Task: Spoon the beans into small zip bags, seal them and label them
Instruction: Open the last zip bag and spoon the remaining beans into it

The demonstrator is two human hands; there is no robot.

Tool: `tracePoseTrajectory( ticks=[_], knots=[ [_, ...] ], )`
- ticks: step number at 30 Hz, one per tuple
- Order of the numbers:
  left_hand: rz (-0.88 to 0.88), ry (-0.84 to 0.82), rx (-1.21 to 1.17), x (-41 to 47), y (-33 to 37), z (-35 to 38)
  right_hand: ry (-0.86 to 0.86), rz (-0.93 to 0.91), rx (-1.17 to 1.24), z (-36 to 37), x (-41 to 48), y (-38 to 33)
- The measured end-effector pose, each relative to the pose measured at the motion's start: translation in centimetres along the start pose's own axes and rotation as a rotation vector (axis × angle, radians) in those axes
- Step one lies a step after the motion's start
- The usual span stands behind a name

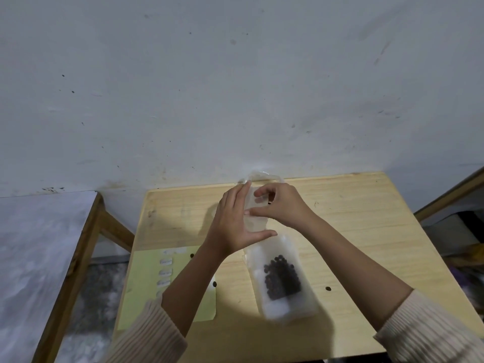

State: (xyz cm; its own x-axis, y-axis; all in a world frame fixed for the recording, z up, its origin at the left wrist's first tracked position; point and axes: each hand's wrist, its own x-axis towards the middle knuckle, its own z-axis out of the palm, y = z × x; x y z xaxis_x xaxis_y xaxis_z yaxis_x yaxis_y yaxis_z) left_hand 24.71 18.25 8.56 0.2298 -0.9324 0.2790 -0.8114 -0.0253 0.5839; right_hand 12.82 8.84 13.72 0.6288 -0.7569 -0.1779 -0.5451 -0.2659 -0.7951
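Note:
A clear small zip bag (255, 217) is held up over the middle of the wooden table (353, 231). My left hand (235, 224) supports the bag from the left with straight fingers and the thumb stretched under it. My right hand (277, 203) pinches the bag's right side between thumb and curled fingers. Below the hands a white plastic container (281, 280) lies on the table with dark beans (281, 277) in it. A yellow-green sheet (146, 279) with several small white labels (165, 262) lies at the table's left. No spoon is visible.
Loose beans lie on the table near the sheet (214, 284) and right of the container (328, 288). A second table (78, 247) stands at the left. A white wall rises behind. Dark clutter sits at the right edge.

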Motion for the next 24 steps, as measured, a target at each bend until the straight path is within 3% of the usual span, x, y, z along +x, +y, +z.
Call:
tracePoseTrajectory(
  ticks=[4, 7, 10, 13, 16, 20, 24],
  knots=[
    [0.053, 0.125, 0.024, 1.0, -1.3, 0.5, -0.093, -0.04, 0.144, -0.2, 1.2, 0.8],
    [-0.019, 0.074, 0.015, 2.1, -3.0, 0.5, 0.045, 0.008, 0.329, -1.2, 2.2, 2.8],
    [-0.116, -0.097, -0.046, 2.9, -4.3, 0.5, 0.208, 0.081, 0.073, -2.2, 3.2, 6.7],
    [-0.201, -0.285, -0.147, 3.4, -5.2, 1.6, 0.018, 0.271, -0.209, -2.3, 3.8, 9.9],
    [-0.225, -0.383, -0.175, 4.0, -6.0, 3.1, -0.149, 0.403, -0.21, -1.3, 4.3, 11.5],
    [-0.323, -0.472, -0.221, 4.7, -6.5, 4.0, 0.053, 0.328, -0.093, -0.7, 5.6, 11.7],
    [-0.376, -0.5, -0.266, 5.1, -6.5, 4.7, 0.231, 0.315, 0.265, 0.2, 6.5, 10.8]
  ],
)
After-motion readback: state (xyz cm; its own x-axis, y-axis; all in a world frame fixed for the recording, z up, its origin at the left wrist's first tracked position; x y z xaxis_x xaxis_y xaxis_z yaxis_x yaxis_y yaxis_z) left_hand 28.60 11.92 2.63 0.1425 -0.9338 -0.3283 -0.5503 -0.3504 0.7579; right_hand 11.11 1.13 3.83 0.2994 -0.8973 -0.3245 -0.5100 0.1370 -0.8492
